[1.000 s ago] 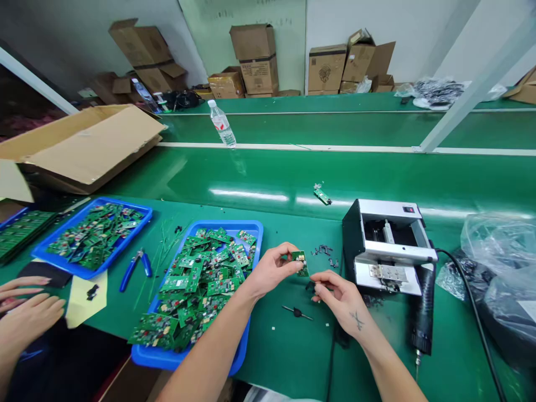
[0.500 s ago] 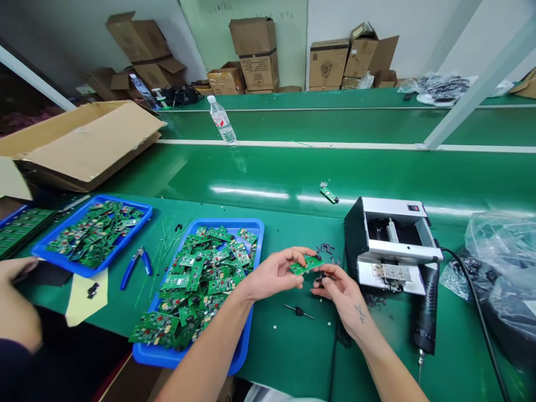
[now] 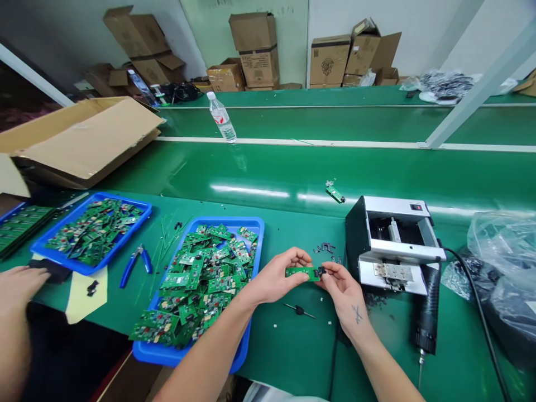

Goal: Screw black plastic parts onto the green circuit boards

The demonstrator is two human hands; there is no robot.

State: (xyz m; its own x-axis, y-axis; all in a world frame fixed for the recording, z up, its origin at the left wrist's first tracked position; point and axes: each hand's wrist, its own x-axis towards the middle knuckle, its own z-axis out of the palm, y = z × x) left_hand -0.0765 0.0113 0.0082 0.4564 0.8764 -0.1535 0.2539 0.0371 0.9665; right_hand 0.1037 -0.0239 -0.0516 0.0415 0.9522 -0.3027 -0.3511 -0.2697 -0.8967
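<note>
My left hand (image 3: 274, 278) grips a small green circuit board (image 3: 300, 273) by its left part, thumb in front and fingers behind. At the board's right end, my right hand (image 3: 342, 287) pinches a small black part (image 3: 321, 271) against it; the fingers hide whether it is seated. A blue tray (image 3: 261, 234) heaped with similar boards stands left of my hands. Below them on the green mat lies a thin tool with a black middle (image 3: 298, 310). Several small black pieces (image 3: 325, 247) are scattered just beyond my right hand.
A silver-and-black machine (image 3: 396, 240) and a black-handled screwdriver (image 3: 426, 312) are at right, beside plastic bags (image 3: 498, 268). Blue-handled cutters (image 3: 136, 265) and a second tray (image 3: 90, 272) lie left. A co-worker's hand (image 3: 23, 285) is at far left. A bottle (image 3: 221, 118) stands at the back.
The board has come down and turned so its face shows. My right hand has brought the black part up to its right end. The co-worker's hand has shifted onto a dark item.
</note>
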